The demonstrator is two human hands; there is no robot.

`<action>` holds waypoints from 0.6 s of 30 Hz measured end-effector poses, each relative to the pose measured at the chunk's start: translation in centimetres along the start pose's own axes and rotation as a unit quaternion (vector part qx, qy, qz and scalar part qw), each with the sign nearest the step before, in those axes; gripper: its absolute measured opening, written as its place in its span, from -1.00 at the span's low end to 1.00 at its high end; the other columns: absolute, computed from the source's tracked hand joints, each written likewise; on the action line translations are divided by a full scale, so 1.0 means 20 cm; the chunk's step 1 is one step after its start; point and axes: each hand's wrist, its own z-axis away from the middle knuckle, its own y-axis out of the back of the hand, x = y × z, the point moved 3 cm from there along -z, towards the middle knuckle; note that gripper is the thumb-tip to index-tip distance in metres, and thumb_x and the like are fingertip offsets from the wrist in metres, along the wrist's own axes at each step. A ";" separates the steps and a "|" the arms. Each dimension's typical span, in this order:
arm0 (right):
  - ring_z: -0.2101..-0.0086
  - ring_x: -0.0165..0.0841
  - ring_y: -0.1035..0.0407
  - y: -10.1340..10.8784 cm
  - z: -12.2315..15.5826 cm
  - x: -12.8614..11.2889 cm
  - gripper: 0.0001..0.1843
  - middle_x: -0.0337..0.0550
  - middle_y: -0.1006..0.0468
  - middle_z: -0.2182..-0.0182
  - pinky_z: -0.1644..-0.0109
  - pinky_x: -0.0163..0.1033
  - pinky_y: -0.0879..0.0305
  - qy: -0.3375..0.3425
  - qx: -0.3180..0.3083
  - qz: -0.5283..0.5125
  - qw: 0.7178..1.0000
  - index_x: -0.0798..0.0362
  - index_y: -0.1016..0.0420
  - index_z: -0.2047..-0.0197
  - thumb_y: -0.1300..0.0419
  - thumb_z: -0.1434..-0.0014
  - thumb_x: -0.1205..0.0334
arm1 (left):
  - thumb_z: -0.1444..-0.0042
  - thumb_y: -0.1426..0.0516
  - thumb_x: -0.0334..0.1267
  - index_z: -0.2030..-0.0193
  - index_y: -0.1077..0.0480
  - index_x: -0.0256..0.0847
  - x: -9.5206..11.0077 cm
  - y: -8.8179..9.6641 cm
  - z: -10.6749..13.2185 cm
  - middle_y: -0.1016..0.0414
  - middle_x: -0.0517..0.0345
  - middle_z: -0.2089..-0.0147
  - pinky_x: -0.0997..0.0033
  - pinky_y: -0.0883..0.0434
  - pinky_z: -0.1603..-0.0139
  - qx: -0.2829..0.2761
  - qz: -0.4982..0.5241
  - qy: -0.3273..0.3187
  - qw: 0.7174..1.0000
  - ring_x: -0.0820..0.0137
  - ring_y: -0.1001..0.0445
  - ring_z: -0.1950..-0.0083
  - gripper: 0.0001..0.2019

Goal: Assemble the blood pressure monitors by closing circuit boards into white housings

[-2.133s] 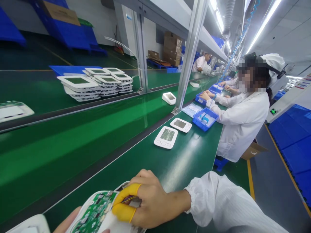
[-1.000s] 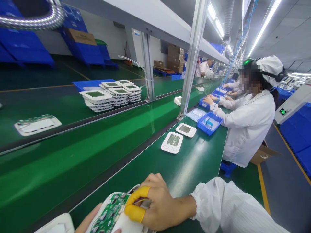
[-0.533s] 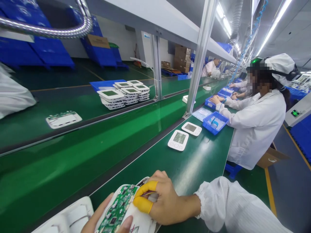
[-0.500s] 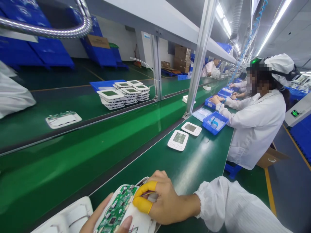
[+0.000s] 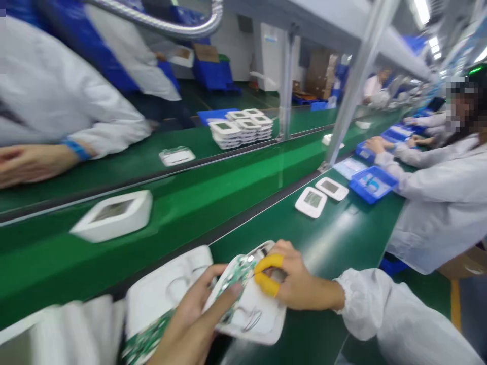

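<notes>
The white moulded-plastic monitor housing has a smooth, faintly shiny shell. The green fibreglass circuit board inside it has a glossy coating dotted with small metal parts. The yellow rubber finger cots look smooth and matt. The white cloth sleeve is soft, finely ribbed fabric. The dark green rubber bench mat is smooth with a bright sheen, the blue plastic tray is glossy, and the silver aluminium upright has a dull metal finish.
</notes>
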 end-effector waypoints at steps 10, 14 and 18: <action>0.24 -0.29 -0.35 0.05 0.00 -0.04 -0.89 -0.19 -0.52 0.31 0.16 -0.13 -0.30 -0.006 -0.013 -0.032 0.999 -0.04 -0.51 0.17 -0.25 -0.30 0.38 | -0.29 -0.19 0.08 -0.33 -0.35 -0.23 0.03 -0.06 0.06 -0.50 -0.14 -0.31 0.18 -0.52 -0.18 0.029 -0.127 -0.159 0.979 0.09 -0.53 -0.23 -0.41; 0.23 -0.30 -0.35 0.06 0.00 -0.07 -0.87 -0.17 -0.51 0.27 0.17 -0.15 -0.32 0.006 -0.016 -0.024 1.000 -0.02 -0.49 0.14 -0.24 -0.31 0.42 | -0.34 -0.14 0.06 -0.41 -0.33 -0.20 0.01 -0.08 0.08 -0.40 -0.11 -0.43 0.06 -0.36 -0.42 0.076 -0.185 -0.202 0.959 0.07 -0.40 -0.42 -0.40; 0.23 -0.30 -0.34 0.06 0.01 -0.08 -0.86 -0.17 -0.51 0.26 0.17 -0.13 -0.32 0.002 -0.015 -0.015 1.000 -0.02 -0.48 0.12 -0.22 -0.33 0.42 | -0.36 -0.14 0.03 -0.42 -0.34 -0.20 -0.01 -0.10 0.09 -0.43 -0.07 -0.42 0.10 -0.44 -0.37 0.091 -0.210 -0.213 0.950 0.08 -0.46 -0.38 -0.42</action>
